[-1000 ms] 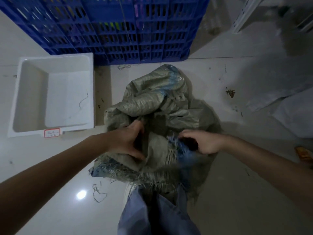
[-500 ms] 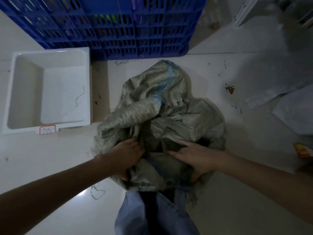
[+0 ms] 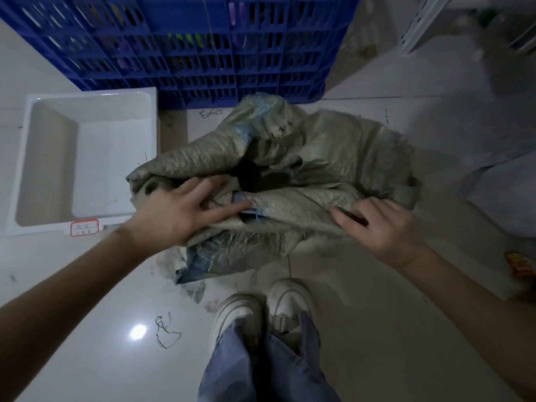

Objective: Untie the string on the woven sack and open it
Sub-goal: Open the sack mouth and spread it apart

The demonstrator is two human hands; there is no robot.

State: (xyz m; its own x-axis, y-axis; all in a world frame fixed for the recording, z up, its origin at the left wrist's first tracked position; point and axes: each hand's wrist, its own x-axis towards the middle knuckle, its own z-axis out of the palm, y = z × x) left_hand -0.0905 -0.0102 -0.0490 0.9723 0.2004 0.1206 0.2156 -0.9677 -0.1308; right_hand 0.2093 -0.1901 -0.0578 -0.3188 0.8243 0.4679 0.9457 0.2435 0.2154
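Note:
A grey-green woven sack (image 3: 333, 146) with blue patches lies crumpled on the pale floor in front of my feet. Its mouth gapes a little, showing a dark opening (image 3: 255, 177) near the middle. My left hand (image 3: 185, 210) presses on the near left fold of the rim, fingers spread and pinching the fabric. My right hand (image 3: 380, 224) grips the near right edge of the rim. A loose piece of string (image 3: 165, 332) lies on the floor to the left of my shoes. No string is visible around the sack's neck.
A white plastic tub (image 3: 84, 158) stands on the floor to the left. Behind the sack is a large blue crate (image 3: 188, 44). My two white shoes (image 3: 261, 311) stand just before the sack. Grey sheets (image 3: 499, 192) lie at right.
The sack's rim has been spread wider sideways and pushed away from me. My hands have moved apart, the right one out to the right edge. My shoes have come into view.

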